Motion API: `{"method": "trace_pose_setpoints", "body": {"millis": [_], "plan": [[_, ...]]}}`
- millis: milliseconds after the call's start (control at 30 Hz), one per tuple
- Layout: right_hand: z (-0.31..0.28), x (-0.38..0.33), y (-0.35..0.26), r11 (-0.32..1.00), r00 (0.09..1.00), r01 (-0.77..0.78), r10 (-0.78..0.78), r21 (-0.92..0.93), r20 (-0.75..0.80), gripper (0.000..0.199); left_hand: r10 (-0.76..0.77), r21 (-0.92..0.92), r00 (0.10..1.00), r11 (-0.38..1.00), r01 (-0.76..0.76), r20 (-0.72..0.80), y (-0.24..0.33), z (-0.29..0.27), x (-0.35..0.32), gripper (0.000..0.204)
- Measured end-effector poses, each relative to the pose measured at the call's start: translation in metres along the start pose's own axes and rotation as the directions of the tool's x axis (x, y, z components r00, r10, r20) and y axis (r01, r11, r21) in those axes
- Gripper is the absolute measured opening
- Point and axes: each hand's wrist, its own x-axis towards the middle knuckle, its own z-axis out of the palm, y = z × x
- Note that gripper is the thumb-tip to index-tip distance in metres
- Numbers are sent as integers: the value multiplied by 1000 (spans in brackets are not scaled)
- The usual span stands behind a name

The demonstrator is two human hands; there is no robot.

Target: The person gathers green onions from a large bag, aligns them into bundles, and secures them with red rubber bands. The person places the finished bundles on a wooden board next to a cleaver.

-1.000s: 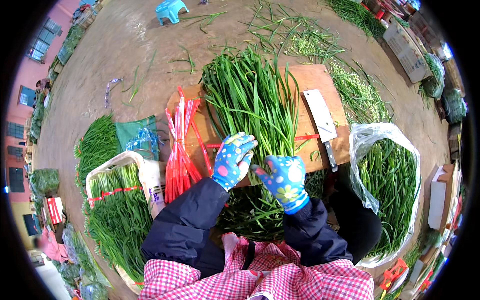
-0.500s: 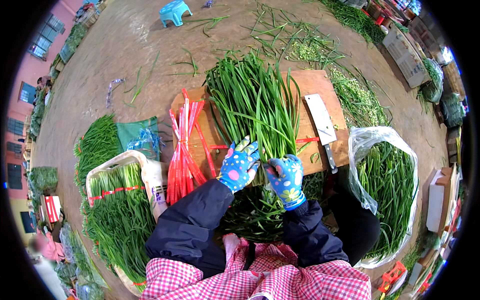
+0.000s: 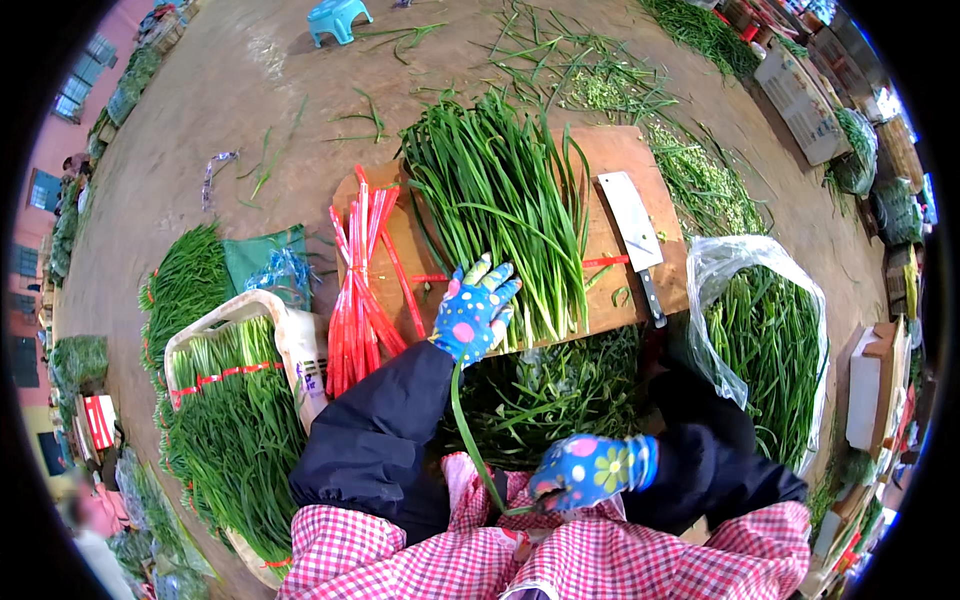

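Observation:
A bunch of long green chives (image 3: 510, 200) lies fanned out on a wooden cutting board (image 3: 620, 160). My left hand (image 3: 475, 310), in a blue dotted glove, presses on the near end of the bunch with its fingers spread. My right hand (image 3: 590, 468), in a matching glove, is pulled back over my checked apron and pinches a single long green leaf (image 3: 468, 435) that runs up toward the bunch. A cleaver (image 3: 636, 232) rests on the board to the right. Red tie bands (image 3: 362, 275) lie at the board's left edge.
A heap of trimmed leaves (image 3: 545, 395) sits between the board and my lap. A clear bag of chives (image 3: 765, 335) stands to the right, a sack of tied bundles (image 3: 225, 400) to the left. Loose greens, boxes (image 3: 800, 95) and a blue stool (image 3: 338, 15) lie beyond.
My right hand has left the bunch and drawn back toward my lap, pulling one long leaf out. My left hand has stayed on the bunch's near end.

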Motion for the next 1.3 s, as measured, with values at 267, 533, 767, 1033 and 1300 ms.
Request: {"method": "trace_pose_setpoints", "body": {"millis": [267,533,767,1033,1300], "plan": [[-245,-15,-51,611,609,-498,-258,-615,-750,39,2,-104,988,994,-18,-152,3,-11,-1,39],[-125,24,21,667,538,-599,-75,-443,-840,17,-107,-253,936,967,20,-336,2,-25,10,37],[-80,58,75,526,572,-741,166,-419,-803,28,-72,-135,954,990,33,-290,6,-30,18,51],[-82,49,86,625,532,-686,83,-372,-843,29,83,-45,988,995,-90,-130,-2,-19,15,41],[-77,30,109,818,197,-565,260,108,-945,24,20,-184,979,981,-58,-201,-9,-3,1,46]]}}
